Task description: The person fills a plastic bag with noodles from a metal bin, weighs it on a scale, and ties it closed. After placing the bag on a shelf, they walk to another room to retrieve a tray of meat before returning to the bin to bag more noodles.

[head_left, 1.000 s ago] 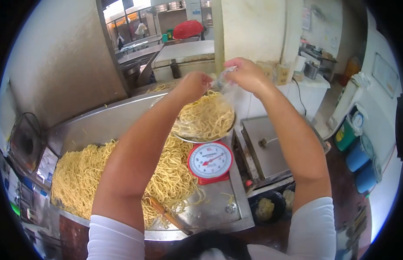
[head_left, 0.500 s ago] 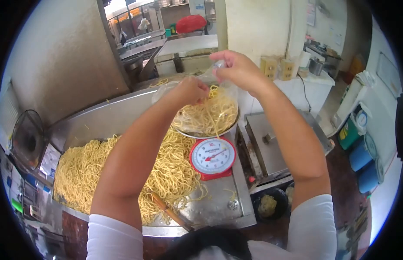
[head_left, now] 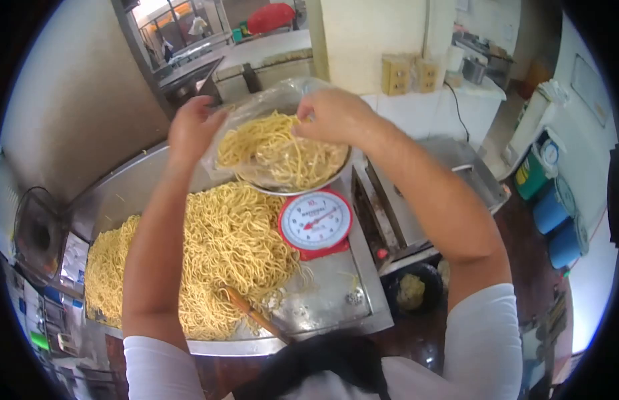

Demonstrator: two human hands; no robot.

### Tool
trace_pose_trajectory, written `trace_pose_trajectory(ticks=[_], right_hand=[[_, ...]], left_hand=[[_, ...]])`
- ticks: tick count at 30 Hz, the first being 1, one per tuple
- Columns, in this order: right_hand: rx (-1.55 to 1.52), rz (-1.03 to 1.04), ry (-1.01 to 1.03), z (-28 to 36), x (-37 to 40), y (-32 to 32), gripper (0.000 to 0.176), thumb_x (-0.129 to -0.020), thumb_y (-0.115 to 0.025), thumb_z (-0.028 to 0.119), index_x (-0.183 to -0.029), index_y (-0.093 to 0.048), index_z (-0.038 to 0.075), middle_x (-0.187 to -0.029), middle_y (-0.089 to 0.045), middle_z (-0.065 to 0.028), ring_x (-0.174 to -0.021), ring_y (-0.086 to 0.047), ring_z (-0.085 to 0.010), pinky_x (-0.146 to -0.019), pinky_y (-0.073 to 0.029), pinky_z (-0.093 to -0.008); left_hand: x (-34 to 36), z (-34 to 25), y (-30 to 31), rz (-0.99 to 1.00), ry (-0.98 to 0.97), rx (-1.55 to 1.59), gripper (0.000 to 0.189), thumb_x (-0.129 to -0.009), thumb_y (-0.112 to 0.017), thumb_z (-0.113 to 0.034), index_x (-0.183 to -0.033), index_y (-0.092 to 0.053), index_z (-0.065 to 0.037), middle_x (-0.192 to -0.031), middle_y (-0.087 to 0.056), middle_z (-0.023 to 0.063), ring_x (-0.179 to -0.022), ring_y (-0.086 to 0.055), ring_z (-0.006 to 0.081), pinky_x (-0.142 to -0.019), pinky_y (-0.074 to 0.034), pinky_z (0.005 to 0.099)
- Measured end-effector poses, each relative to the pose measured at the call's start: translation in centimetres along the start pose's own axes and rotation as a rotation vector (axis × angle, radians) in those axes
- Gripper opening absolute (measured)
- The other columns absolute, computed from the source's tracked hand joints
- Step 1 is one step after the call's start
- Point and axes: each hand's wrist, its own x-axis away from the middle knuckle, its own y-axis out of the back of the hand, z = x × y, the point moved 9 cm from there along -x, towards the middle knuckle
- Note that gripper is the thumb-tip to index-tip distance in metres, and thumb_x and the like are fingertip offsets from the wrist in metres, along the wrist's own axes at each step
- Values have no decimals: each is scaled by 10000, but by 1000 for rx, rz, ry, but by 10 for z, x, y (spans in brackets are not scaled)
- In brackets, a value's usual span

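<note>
A clear plastic bag of yellow noodles rests in a round metal pan on top of a red dial scale. The bag's mouth spreads wide at the far side. My right hand is over the bag's right part, thumb and fingers closed on the plastic. At the bag's left edge, my left hand is raised with thumb and fingers apart. Beneath my arms a large heap of noodles covers much of the metal tray table.
A wooden-handled tool lies at the heap's front edge. To the right stand a metal-lidded unit and, below it, a dark bucket with pale contents. Two boxes sit on the white ledge behind.
My left hand has moved left, off the noodles, to the bag's left side. My right hand has come lower over the bag. The bag's mouth is spread wider, and the head view has shifted.
</note>
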Motion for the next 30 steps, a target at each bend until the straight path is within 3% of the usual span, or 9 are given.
trace_pose_trajectory(ticks=[2, 4, 7, 14, 16, 20, 24, 26, 30], right_hand=[[-24, -2, -1, -2, 0, 8, 399, -760, -708, 435, -942, -696, 80, -930, -691, -143, -881, -652, -313, -777, -509, -409], [-25, -63, 18, -1, 0, 17, 396, -778, -704, 391, -1011, -682, 72, -990, -682, -148, -927, -643, -311, -807, -503, -402], [-59, -104, 19, -8, -3, 21, 386, -760, -692, 353, -1050, -670, 100, -997, -693, -111, -946, -655, -281, -827, -516, -393], [-109, -219, 128, -19, -6, 34, 384, -790, -693, 272, -1107, -643, 61, -1006, -687, -121, -897, -665, -264, -802, -525, -373], [-720, -75, -110, -38, -21, 29, 396, -803, -703, 277, -1095, -633, 20, -901, -653, -71, -692, -614, -188, -663, -505, -327], [-1171, -307, -127, -14, -58, 122, 328, -838, -680, 260, -1058, -628, 23, -865, -626, -33, -595, -556, -114, -569, -471, -281], [-1069, -263, 71, 76, -74, 197, 199, -885, -621, 237, -972, -586, 61, -803, -623, -25, -577, -514, -82, -519, -450, -252], [-1141, -269, 166, 118, -73, 222, 190, -896, -608, 271, -898, -572, 84, -736, -593, 6, -580, -529, -62, -494, -433, -232], [-1298, -224, 161, 185, -59, 217, 190, -922, -567, 235, -848, -596, 63, -723, -623, -54, -590, -589, -124, -518, -500, -280]], left_hand=[[16, 32, 7, -72, 17, -5, 646, -781, -729, -450, -1227, -585, -5, -1076, -660, 195, -1008, -635, 283, -834, -503, 386], [43, 78, -11, 118, 385, 207, 753, -775, -726, -495, -1303, -522, 2, -1085, -649, 158, -987, -609, 271, -817, -503, 377], [79, 83, -28, 346, 616, 391, 541, -839, -676, -466, -1198, -596, -70, -957, -646, 45, -808, -597, 181, -775, -486, 339], [75, 72, -37, 379, 544, 661, 212, -920, -586, -371, -935, -612, -161, -808, -618, -26, -732, -575, 118, -737, -477, 360], [64, 64, -23, 219, 702, 1053, 220, -939, -548, -329, -799, -549, -160, -755, -594, -21, -706, -558, 142, -735, -490, 350], [0, -8, 70, 290, 343, 1565, 254, -977, -487, -248, -738, -521, -170, -573, -526, -74, -619, -559, 132, -756, -493, 385], [-20, -21, 166, 16, 412, 1513, 205, -974, -497, -221, -813, -584, -129, -541, -503, -78, -600, -553, 120, -743, -496, 371], [-25, -19, 221, 88, 70, 1532, 183, -970, -503, -199, -950, -601, -46, -631, -580, -44, -627, -577, 128, -737, -516, 352], [24, -16, 291, 139, 97, 1398, 292, -969, -517, -225, -1118, -525, 27, -925, -679, 64, -660, -623, 152, -719, -557, 299]])
